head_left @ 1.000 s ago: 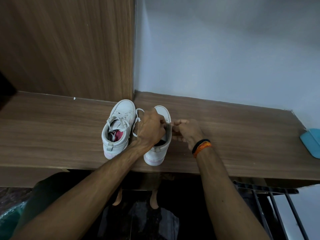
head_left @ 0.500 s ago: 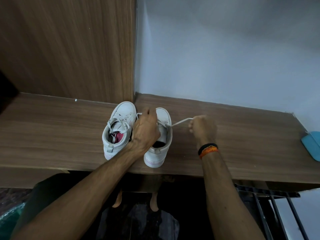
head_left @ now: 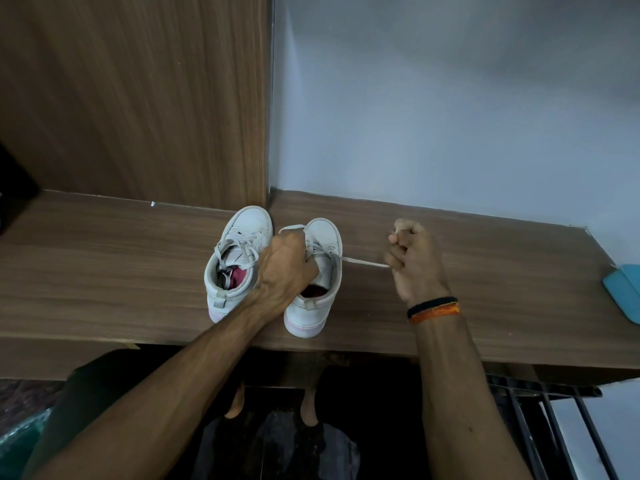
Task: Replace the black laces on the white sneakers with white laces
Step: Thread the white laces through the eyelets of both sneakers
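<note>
The left hand [head_left: 285, 268] grips the right sneaker [head_left: 317, 278] on the counter [head_left: 104, 271]; right hand [head_left: 415, 261] fingers clench its taut white lace [head_left: 363, 262].

Left sneaker [head_left: 239, 261]: white upper, pale pink sole edge at heel, dark red lining, white lace [head_left: 242, 242]. Right sneaker [head_left: 317, 289]: white, same pink heel edge, dark red inside; white lace strand [head_left: 363, 262]. Table [head_left: 104, 271]: brown wood grain. Wall [head_left: 450, 98]: pale grey-blue. Wristbands [head_left: 433, 309]: black over orange. Object at right edge [head_left: 623, 291]: light blue.
</note>
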